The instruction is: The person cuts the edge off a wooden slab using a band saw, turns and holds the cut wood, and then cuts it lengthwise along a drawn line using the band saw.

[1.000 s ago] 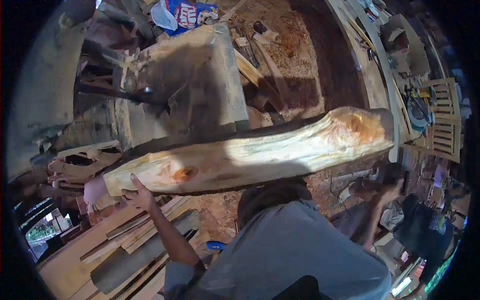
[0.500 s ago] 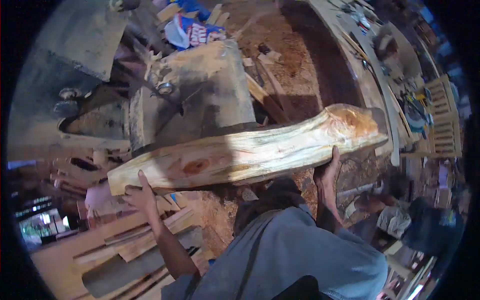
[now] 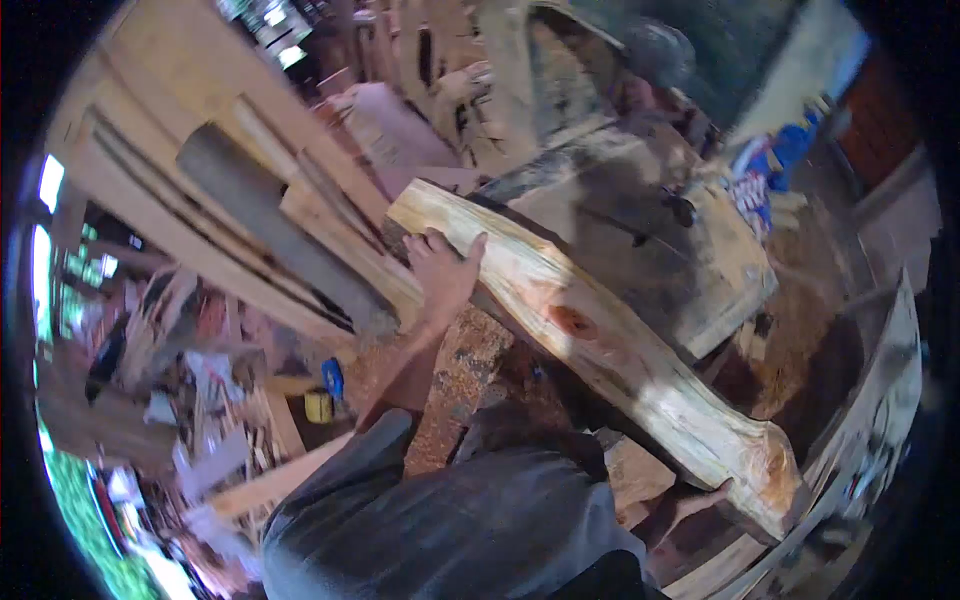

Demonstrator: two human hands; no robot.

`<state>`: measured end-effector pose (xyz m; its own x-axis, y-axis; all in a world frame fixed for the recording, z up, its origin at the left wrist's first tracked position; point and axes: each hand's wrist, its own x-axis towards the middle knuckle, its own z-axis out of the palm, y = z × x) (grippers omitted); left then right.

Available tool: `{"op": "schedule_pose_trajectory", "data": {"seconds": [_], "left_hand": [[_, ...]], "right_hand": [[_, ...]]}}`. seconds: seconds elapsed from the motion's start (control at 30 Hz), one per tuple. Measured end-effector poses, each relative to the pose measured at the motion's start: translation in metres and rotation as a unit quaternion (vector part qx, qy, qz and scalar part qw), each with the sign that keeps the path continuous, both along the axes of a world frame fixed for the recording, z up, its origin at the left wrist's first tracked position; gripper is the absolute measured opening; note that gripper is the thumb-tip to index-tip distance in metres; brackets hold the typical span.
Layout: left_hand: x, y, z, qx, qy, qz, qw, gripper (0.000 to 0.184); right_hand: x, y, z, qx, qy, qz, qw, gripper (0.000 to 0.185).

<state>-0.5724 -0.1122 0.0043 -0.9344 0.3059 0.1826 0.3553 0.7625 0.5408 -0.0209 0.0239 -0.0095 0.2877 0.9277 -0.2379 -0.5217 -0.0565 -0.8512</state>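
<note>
A long, thick wooden slab with a dark knot slants from upper left to lower right in front of my body. Its upper face is pale, and a reddish-brown patch shows at the lower right end. My left hand grips the near edge close to the upper left end, thumb on the top face. Farther down, my right hand holds the near edge by the reddish end; most of its fingers are hidden beneath the wood. Just beyond the slab is a dusty machine table, partly covered by it in view.
Long boards and a grey rounded length lie to the left. Wood scraps and a yellow tape roll are at lower left. A blue and white bag sits beyond the machine. A curved board edge runs along the right.
My view and body have turned to the left. The slab, nearly level across the view before, now slants down to the right. Both hands keep hold of it.
</note>
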Motion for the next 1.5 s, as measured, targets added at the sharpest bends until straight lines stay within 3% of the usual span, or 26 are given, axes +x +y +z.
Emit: {"op": "schedule_pose_trajectory", "data": {"seconds": [0.1, 0.13, 0.23, 0.27, 0.3, 0.37, 0.4, 0.43, 0.47, 0.5, 0.53, 0.57, 0.6, 0.7, 0.83, 0.87, 0.9, 0.97, 1.0, 1.07, 1.17, 1.27, 1.33, 1.4, 1.47, 1.5], "left_hand": [[0.021, -0.050, 0.000, 0.008, -0.059, 0.046, 0.997, 0.109], [0.038, -0.016, -0.006, -0.010, -0.070, 0.045, 0.996, 0.109], [0.068, -0.041, -0.025, -0.009, -0.049, 0.062, 0.997, 0.107], [0.075, -0.051, -0.028, -0.042, -0.041, 0.090, 0.994, 0.099], [0.088, -0.061, -0.007, -0.042, -0.050, 0.073, 0.995, 0.099], [0.105, -0.081, 0.056, -0.150, -0.170, 0.093, 0.970, 0.082], [0.110, -0.103, 0.041, -0.163, -0.137, 0.020, 0.977, 0.081], [0.116, -0.120, 0.008, -0.159, -0.052, 0.028, 0.986, 0.082], [0.119, -0.146, -0.011, -0.244, -0.040, -0.037, 0.968, 0.091], [0.119, -0.137, 0.034, -0.200, -0.176, -0.065, 0.962, 0.091], [0.126, -0.146, 0.023, -0.250, -0.141, -0.102, 0.952, 0.090], [0.128, -0.163, 0.012, -0.300, -0.101, -0.125, 0.940, 0.090], [0.151, -0.199, 0.017, -0.289, -0.121, -0.135, 0.940, 0.089], [0.178, -0.221, 0.036, -0.296, -0.144, -0.189, 0.925, 0.090], [0.172, -0.219, 0.049, -0.284, -0.181, -0.205, 0.919, 0.092], [0.167, -0.217, 0.055, -0.256, -0.171, -0.208, 0.929, 0.079], [0.153, -0.231, 0.039, -0.253, -0.168, -0.215, 0.928, 0.079], [0.114, -0.254, 0.011, -0.362, 0.079, -0.413, 0.832, 0.063], [0.092, -0.252, 0.009, -0.312, -0.007, -0.409, 0.858, 0.056], [0.055, -0.227, 0.030, -0.203, -0.137, -0.363, 0.899, 0.050], [0.005, -0.240, 0.017, -0.051, -0.157, -0.417, 0.894, 0.050], [-0.023, -0.234, 0.014, -0.023, -0.226, -0.419, 0.879, 0.058], [-0.038, -0.225, 0.029, -0.073, -0.398, -0.391, 0.826, 0.069], [-0.064, -0.225, -0.008, -0.087, -0.368, -0.502, 0.778, 0.078], [-0.072, -0.218, -0.014, -0.033, -0.384, -0.547, 0.744, 0.090], [-0.079, -0.223, -0.041, -0.037, -0.372, -0.552, 0.745, 0.096]], "right_hand": [[-0.028, 0.016, 0.042, 0.004, -0.035, 0.042, 0.999, 0.082], [-0.031, 0.083, 0.034, -0.025, -0.046, 0.063, 0.997, 0.083], [-0.017, 0.166, 0.016, -0.021, -0.084, 0.137, 0.987, 0.087], [-0.003, 0.203, 0.007, -0.063, -0.070, 0.181, 0.979, 0.081], [-0.071, 0.159, 0.063, 0.051, -0.127, 0.200, 0.970, 0.073], [-0.088, 0.191, 0.071, 0.065, -0.149, 0.231, 0.959, 0.067], [-0.100, 0.197, 0.081, 0.074, -0.190, 0.227, 0.952, 0.066], [-0.105, 0.202, 0.084, 0.065, -0.154, 0.241, 0.956, 0.065], [-0.105, 0.222, 0.078, 0.060, -0.115, 0.260, 0.957, 0.065], [-0.081, 0.290, 0.023, 0.000, -0.107, 0.249, 0.963, 0.074], [-0.100, 0.294, 0.041, -0.032, -0.110, 0.256, 0.960, 0.086], [-0.094, 0.327, 0.019, -0.056, -0.140, 0.270, 0.951, 0.095], [-0.099, 0.294, 0.037, -0.037, -0.153, 0.282, 0.946, 0.098], [-0.104, 0.309, 0.039, -0.054, -0.139, 0.334, 0.931, 0.099], [-0.125, 0.309, 0.043, -0.030, -0.150, 0.309, 0.939, 0.094], [-0.128, 0.305, 0.049, -0.040, -0.161, 0.311, 0.936, 0.095], [-0.126, 0.308, 0.045, -0.038, -0.161, 0.304, 0.938, 0.095], [-0.122, 0.316, 0.032, -0.005, -0.142, 0.321, 0.936, 0.101], [-0.120, 0.312, 0.029, 0.000, -0.143, 0.312, 0.939, 0.101], [-0.120, 0.290, 0.027, -0.038, -0.197, 0.244, 0.949, 0.112], [-0.118, 0.224, 0.014, -0.115, -0.203, 0.166, 0.958, 0.118], [-0.109, 0.109, -0.015, -0.110, -0.247, 0.104, 0.957, 0.113], [-0.093, 0.019, -0.051, -0.178, -0.253, 0.102, 0.945, 0.111], [-0.081, -0.085, -0.087, -0.264, -0.251, 0.119, 0.924, 0.108], [-0.079, -0.184, -0.107, -0.353, -0.238, 0.155, 0.891, 0.105], [-0.079, -0.229, -0.113, -0.395, -0.227, 0.178, 0.872, 0.104]]}}
